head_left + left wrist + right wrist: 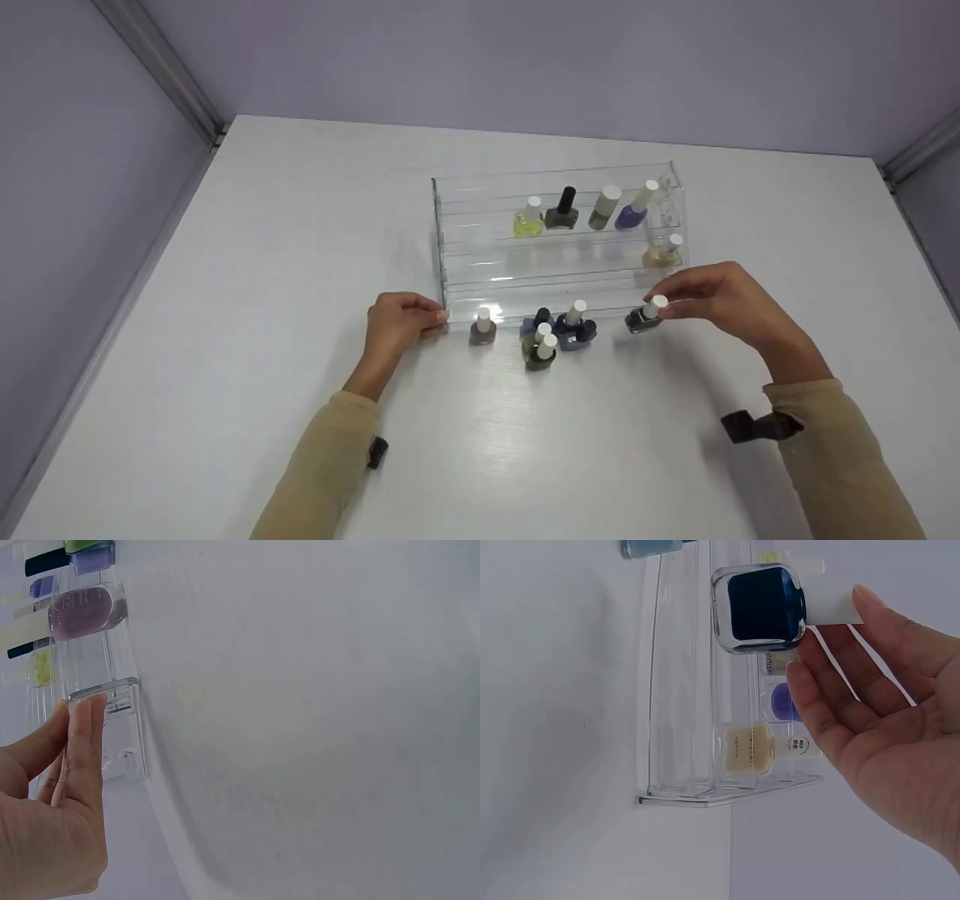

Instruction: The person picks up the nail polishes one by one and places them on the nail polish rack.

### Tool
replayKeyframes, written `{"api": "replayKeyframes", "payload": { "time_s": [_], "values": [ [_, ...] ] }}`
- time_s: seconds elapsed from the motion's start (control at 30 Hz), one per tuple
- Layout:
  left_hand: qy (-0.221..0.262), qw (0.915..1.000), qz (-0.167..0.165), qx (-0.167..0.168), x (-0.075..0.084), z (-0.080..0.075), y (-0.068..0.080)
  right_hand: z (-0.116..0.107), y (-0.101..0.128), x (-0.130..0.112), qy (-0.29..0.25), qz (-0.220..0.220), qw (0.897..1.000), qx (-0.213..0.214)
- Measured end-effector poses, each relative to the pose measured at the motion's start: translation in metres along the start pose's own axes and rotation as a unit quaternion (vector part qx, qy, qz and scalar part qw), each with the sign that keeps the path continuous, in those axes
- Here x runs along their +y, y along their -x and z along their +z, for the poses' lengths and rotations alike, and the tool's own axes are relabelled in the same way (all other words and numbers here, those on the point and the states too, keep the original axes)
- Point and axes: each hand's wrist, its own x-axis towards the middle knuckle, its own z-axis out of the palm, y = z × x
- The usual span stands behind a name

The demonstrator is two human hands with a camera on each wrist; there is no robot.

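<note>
My right hand (724,307) pinches a dark teal nail polish bottle (761,604) by its white cap, holding it tilted near the front right of a clear acrylic tiered rack (480,262). With thumb and fingertips, my left hand (397,322) grips the rack's front left corner (124,684). On an upper tier stand a yellow bottle (528,225), a dark bottle with a black cap (562,218), a greyish bottle (601,216) and a purple one (631,217). A beige bottle (748,748) sits one tier lower, at the right end.
A mauve bottle (484,332) stands at the rack's front edge, right of my left hand. Several more bottles, among them a dark green one (540,358), cluster before the rack's middle. All rest on a white table (300,225) with a pale wall (525,67) behind it.
</note>
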Motion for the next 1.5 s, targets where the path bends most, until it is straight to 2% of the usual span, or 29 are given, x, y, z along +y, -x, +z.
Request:
{"api": "replayKeyframes", "payload": {
  "time_s": [0.4,0.8,1.3,1.5],
  "values": [
    [-0.023,0.9996,0.015,0.007,-0.001,0.000,0.001,-0.019,0.002,0.001,0.010,0.010,1.000,0.027],
    [-0.031,0.9994,0.011,0.011,0.000,0.001,0.001,-0.029,0.001,0.006,0.023,0.021,0.998,0.051],
    [-0.006,1.0000,-0.003,0.006,0.001,0.001,0.000,-0.036,-0.005,0.012,0.032,0.097,0.991,0.085],
    [-0.010,0.9999,-0.006,0.008,0.002,0.001,0.001,-0.037,-0.007,0.016,0.029,0.107,0.990,0.088]
  ]
}}
